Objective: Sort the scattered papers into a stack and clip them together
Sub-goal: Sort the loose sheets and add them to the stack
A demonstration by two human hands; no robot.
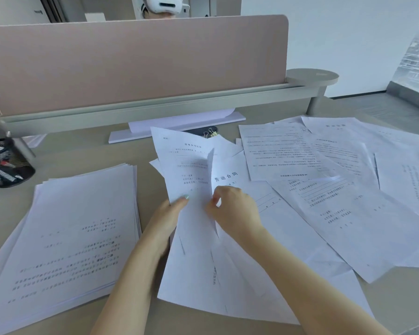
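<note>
We see a neat stack of papers (65, 238) lying flat near us on the left. Loose papers (336, 180) lie spread over each other on the right. Small clips (211, 133) sit far behind them.

Single head-worn view, wide-angle, edges bowed. Looks forward and down onto tabletop (78, 155) from close above. Forearms enter from lower edge of frame. Partition screen (131, 61) spans upper half, wall at upper right. No second view to overlap.
</note>
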